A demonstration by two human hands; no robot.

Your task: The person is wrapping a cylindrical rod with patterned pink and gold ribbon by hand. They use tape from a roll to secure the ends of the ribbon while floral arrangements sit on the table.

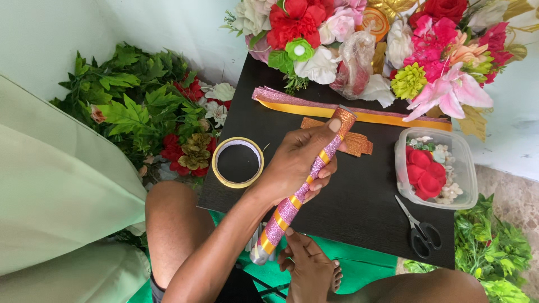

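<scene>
My left hand grips a long stick wrapped in spiral bands of pink, orange and yellow glitter ribbon. The stick slants from the black table down toward my lap. My right hand is at the stick's lower end, its fingertips against the wrapping. Behind the stick, strips of pink and yellow ribbon and some orange glitter ribbon lie on the table.
A roll of yellow tape lies at the table's left edge and black scissors near its front right. A clear tub of red flower heads stands on the right. Artificial flowers crowd the back, and green leaves lie at left.
</scene>
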